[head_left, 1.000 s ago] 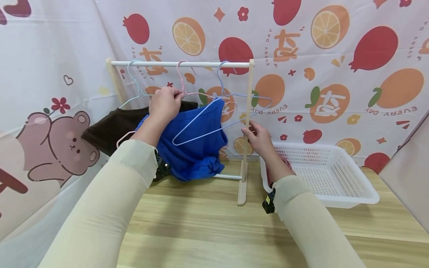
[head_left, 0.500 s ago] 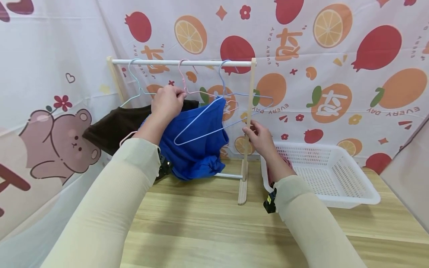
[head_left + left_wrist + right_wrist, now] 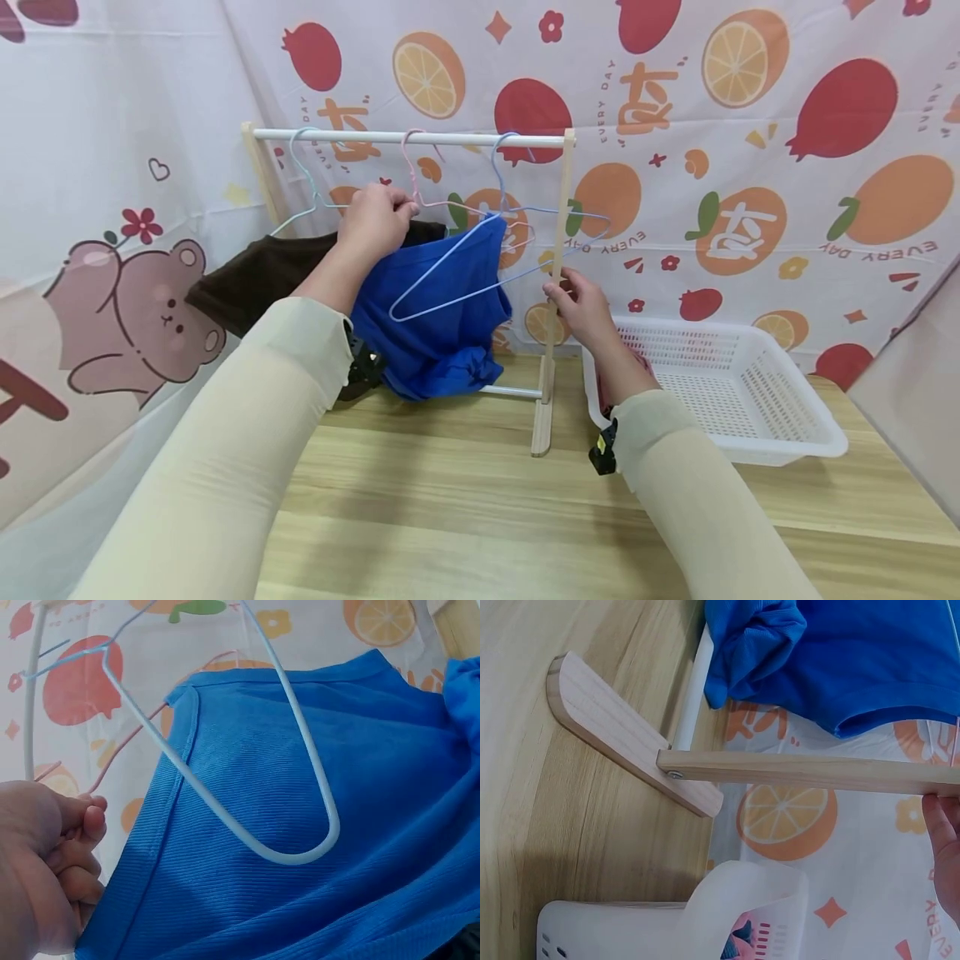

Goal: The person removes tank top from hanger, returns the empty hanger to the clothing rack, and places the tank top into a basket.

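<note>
In the head view my left hand [image 3: 377, 218] pinches the pink hanger [image 3: 411, 171] just below its hook, which loops over the rack's rail [image 3: 465, 139]. A blue ribbed garment [image 3: 435, 358] hangs on that hanger, slanting down to the right. The bare light-blue hanger [image 3: 296, 860] crosses in front of the cloth. My right hand [image 3: 588, 310] holds the rack's right wooden post [image 3: 802, 769], thumb in front, some fingers hidden behind it. Further left, a dark brown garment [image 3: 255, 279] hangs from a mint-green hanger [image 3: 306, 171], partly covered by my left arm.
A white perforated basket [image 3: 795, 450] stands on the wooden table [image 3: 450, 517] right of the rack, with reddish-pink cloth [image 3: 739, 946] at its left end. The rack's wooden foot [image 3: 542, 429] juts forward. A fruit-printed curtain [image 3: 675, 50] closes off the back.
The rack, clothes and both hands have shifted very slightly in the head view along with the background. Both hands keep their hold; the left forearm has dropped slightly.
</note>
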Available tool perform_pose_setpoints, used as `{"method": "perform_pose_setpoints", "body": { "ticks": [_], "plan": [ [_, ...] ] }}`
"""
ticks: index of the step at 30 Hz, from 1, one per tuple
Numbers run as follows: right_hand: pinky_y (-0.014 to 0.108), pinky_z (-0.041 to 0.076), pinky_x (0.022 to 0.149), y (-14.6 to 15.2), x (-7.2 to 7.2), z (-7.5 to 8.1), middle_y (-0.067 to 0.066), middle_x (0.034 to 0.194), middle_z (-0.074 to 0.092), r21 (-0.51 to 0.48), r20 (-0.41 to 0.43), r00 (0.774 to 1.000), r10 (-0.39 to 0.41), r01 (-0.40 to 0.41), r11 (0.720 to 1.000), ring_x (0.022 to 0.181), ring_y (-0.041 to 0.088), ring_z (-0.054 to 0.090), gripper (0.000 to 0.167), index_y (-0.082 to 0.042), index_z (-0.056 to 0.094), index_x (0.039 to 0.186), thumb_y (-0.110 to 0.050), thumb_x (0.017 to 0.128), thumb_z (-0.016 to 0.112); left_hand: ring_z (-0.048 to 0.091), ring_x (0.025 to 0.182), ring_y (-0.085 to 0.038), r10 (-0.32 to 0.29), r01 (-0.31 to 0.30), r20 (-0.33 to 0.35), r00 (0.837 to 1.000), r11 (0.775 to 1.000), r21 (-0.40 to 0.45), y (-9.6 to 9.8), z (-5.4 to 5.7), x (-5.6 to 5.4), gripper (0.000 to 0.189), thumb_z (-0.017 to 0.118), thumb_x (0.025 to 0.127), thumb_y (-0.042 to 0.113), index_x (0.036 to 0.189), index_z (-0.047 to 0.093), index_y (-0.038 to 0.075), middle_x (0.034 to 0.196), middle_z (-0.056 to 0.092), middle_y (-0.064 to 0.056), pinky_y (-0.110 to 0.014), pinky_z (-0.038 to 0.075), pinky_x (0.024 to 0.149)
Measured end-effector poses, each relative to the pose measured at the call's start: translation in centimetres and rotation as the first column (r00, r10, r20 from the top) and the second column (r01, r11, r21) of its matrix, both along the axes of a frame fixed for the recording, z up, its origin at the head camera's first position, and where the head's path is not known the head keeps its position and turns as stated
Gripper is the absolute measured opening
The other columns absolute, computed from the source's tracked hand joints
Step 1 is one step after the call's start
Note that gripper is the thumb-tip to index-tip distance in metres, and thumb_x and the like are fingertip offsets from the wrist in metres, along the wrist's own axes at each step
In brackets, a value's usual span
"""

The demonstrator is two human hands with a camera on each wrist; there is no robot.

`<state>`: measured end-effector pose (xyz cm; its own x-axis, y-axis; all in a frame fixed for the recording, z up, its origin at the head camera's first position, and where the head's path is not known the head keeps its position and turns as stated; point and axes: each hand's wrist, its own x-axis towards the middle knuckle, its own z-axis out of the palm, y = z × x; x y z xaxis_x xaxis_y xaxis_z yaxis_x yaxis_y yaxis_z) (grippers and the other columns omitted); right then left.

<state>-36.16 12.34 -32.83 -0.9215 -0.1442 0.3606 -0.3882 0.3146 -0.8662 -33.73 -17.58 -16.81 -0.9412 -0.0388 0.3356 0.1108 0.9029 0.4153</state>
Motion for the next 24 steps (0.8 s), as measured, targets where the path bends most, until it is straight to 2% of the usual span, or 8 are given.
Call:
{"method": "perform_pose_setpoints", "body": {
  "ticks": [9,13,16,20,24],
  "plan": [
    [0.045,0.057,0.085,0.0,-0.1,0.1,0.018,0.109,0.063,-0.007,0.005,1.000,0.008,-0.008,1.000,0.106,0.041,0.062,0.053,-0.005,0.050,0.141,-0.036,0.099,0.059,0.052,0.089,-0.024,0.036,-0.031,-0.051,0.998,0.995,0.095,0.3,1.5,0.7,0.040,0.046,0.104,0.037,0.126,0.067,0.012,0.096,0.063,-0.010,-0.033,0.039,0.072],
    [0.044,0.057,0.084,-0.2,0.1,0.2,0.018,0.109,0.063,0.001,0.003,1.000,0.013,-0.013,1.000,0.105,0.041,0.062,0.053,-0.005,0.050,0.141,-0.036,0.099,0.059,0.053,0.090,-0.023,0.084,-0.077,-0.056,0.995,0.990,0.120,0.2,2.3,1.4,0.041,0.044,0.104,0.040,0.128,0.067,0.015,0.100,0.064,-0.008,-0.032,0.040,0.073],
    [0.044,0.057,0.084,-0.2,0.1,0.2,0.018,0.110,0.063,0.013,0.003,1.000,0.007,-0.007,1.000,0.106,0.041,0.062,0.053,-0.005,0.049,0.142,-0.035,0.099,0.058,0.053,0.090,-0.023,0.083,-0.075,-0.050,0.995,0.987,0.145,0.0,2.5,1.9,0.041,0.045,0.104,0.040,0.128,0.067,0.015,0.101,0.064,-0.009,-0.032,0.042,0.072],
    [0.045,0.056,0.086,0.0,0.2,0.2,0.017,0.111,0.063,0.014,0.009,1.000,-0.004,0.004,1.000,0.104,0.036,0.062,0.053,-0.007,0.048,0.143,-0.036,0.100,0.057,0.053,0.089,-0.023,0.038,-0.027,-0.064,0.997,0.986,0.162,-0.5,2.0,2.4,0.039,0.047,0.103,0.038,0.122,0.069,0.012,0.097,0.064,-0.010,-0.031,0.043,0.072],
    [0.044,0.056,0.086,0.0,0.5,0.3,0.016,0.113,0.064,0.011,0.021,1.000,-0.007,0.007,1.000,0.101,0.029,0.063,0.054,-0.008,0.048,0.144,-0.037,0.099,0.058,0.055,0.085,-0.024,-0.008,0.023,-0.099,0.995,0.989,0.149,-1.5,0.5,2.7,0.036,0.049,0.103,0.033,0.111,0.072,0.006,0.090,0.066,-0.013,-0.033,0.043,0.071]
  ]
}}
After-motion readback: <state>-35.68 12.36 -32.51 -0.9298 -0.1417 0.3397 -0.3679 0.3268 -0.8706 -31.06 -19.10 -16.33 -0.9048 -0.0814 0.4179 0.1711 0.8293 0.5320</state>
